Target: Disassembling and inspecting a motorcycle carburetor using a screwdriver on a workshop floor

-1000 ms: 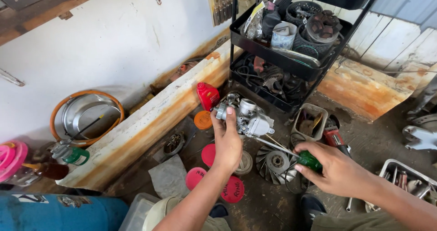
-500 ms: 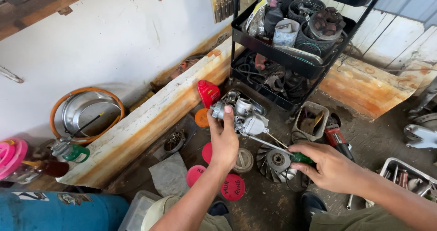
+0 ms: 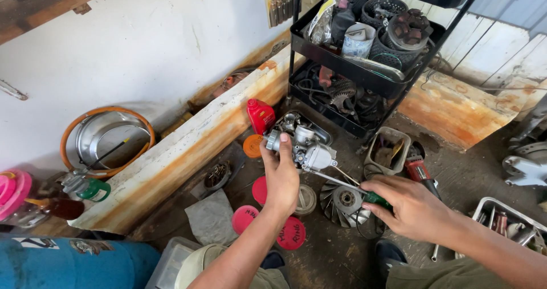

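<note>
Carburetor gripped in left hand (raised); right hand grasps screwdriver.

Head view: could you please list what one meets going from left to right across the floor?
Pink lid → green bottle → red bottle → left hand holding the carburetor → finned rotor → right hand on the screwdriver → metal tray.
</note>
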